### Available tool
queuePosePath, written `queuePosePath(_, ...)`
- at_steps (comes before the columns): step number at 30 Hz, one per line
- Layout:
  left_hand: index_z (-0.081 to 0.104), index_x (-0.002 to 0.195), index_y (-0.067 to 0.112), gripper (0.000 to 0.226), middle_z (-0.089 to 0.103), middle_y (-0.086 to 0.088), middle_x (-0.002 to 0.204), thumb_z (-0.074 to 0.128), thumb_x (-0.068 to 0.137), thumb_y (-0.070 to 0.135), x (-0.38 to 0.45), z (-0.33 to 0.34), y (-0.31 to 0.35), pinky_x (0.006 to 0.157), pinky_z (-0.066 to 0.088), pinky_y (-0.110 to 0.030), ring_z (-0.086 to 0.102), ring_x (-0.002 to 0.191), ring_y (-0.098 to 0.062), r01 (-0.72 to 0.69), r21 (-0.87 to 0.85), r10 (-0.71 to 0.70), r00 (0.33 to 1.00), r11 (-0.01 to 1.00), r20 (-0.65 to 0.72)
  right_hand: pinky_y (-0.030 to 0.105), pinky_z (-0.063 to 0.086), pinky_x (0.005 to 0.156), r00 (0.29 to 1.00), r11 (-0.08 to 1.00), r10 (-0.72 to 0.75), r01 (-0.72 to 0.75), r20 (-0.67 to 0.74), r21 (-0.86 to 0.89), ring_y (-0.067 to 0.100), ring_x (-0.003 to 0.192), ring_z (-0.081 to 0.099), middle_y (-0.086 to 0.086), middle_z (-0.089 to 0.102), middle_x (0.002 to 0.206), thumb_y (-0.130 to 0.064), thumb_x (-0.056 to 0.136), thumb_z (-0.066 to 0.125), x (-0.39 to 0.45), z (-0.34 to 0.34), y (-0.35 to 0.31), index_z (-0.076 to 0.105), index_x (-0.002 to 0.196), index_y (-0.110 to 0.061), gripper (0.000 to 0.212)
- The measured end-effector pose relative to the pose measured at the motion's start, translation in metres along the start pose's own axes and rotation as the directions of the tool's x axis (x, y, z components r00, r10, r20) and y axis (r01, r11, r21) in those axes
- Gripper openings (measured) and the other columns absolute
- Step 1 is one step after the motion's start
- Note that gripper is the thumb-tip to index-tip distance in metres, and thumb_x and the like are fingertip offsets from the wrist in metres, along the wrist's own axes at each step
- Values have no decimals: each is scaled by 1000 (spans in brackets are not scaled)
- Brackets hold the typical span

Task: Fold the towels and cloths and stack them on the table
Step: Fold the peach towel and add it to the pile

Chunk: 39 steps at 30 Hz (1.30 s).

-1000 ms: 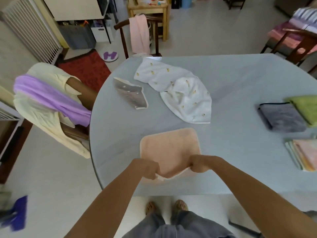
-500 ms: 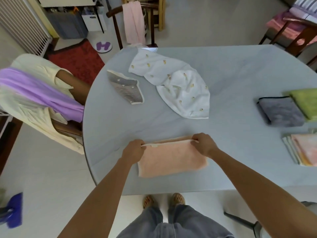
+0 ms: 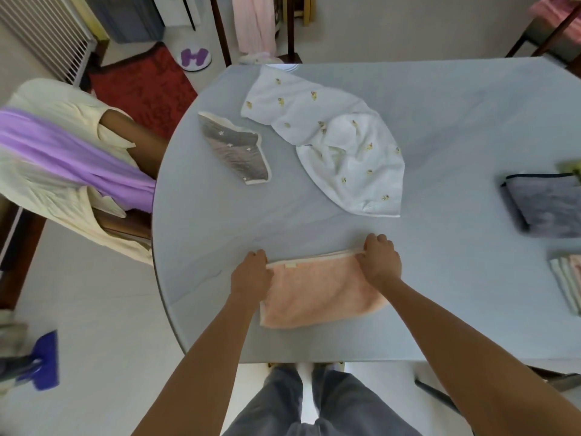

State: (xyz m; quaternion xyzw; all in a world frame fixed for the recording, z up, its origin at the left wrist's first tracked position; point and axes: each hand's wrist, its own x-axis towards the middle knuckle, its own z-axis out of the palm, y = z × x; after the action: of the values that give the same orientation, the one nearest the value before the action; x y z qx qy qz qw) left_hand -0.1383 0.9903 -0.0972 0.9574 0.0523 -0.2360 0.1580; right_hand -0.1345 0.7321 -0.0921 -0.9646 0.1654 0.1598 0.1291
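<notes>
A peach towel (image 3: 320,291) is seen folded in half on the near part of the pale blue desk (image 3: 440,127), its two far corners pinched by a person standing at the desk's edge. The left corner is gripped by the left hand (image 3: 250,276) and the right corner by the right hand (image 3: 381,261), fingers curled over the doubled hem. A second ago the towel lay open as a square and was held at its near edge; that edge has since been carried away from the body and laid onto the far edge, so the cloth is now a low rectangle, and since half a second ago little has changed beyond the hands settling on the corners. Beyond it, a small grey cloth with stars (image 3: 236,149) and a crumpled white printed cloth (image 3: 342,143) are left unfolded, well apart from the towel and unmoved. At the right edge a folded grey towel (image 3: 547,209) and a stack of pale folded cloths (image 3: 569,281) are partly cut off by the frame. A chair at the left is draped with a cream garment (image 3: 53,158) and a purple cloth (image 3: 78,155).
</notes>
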Motion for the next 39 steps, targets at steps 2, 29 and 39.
queuePosePath(2, 48, 122, 14, 33, 51, -6, 120, 53, 93, 31, 0, 0, 3, 85, 44, -35, 53, 112, -25, -15, 96, 16, 1000, 995, -8, 37, 39, 88, 999, 999, 50, -51, 5, 8, 29, 111, 48, 11, 50, 118, -23, 90, 52, -1, 4, 0, 43, 121, -8, 36)
queuePosePath(29, 54, 72, 13, 33, 54, 0, 64, 54, 95, 35, -38, 25, -13, 56, 38, -26, 49, 59, -12, 41, -618, -137, 985, 785, -108, 35, 39, 66, 971, 882, 237, -199, -38, 427, 31, 80, 54, 12, 58, 88, -16, 94, 44, -32, 21, 14, 48, 93, -6, 11)
queuePosePath(39, 49, 87, 6, 28, 55, -9, 79, 42, 101, 30, -38, 28, 15, 66, 38, -34, 56, 79, -32, 151, -612, -365, 899, 776, -242, 32, 36, 72, 968, 839, 236, -155, -91, 522, 22, 79, 47, 11, 50, 104, 1, 93, 31, -41, 20, 8, 47, 93, -4, 17)
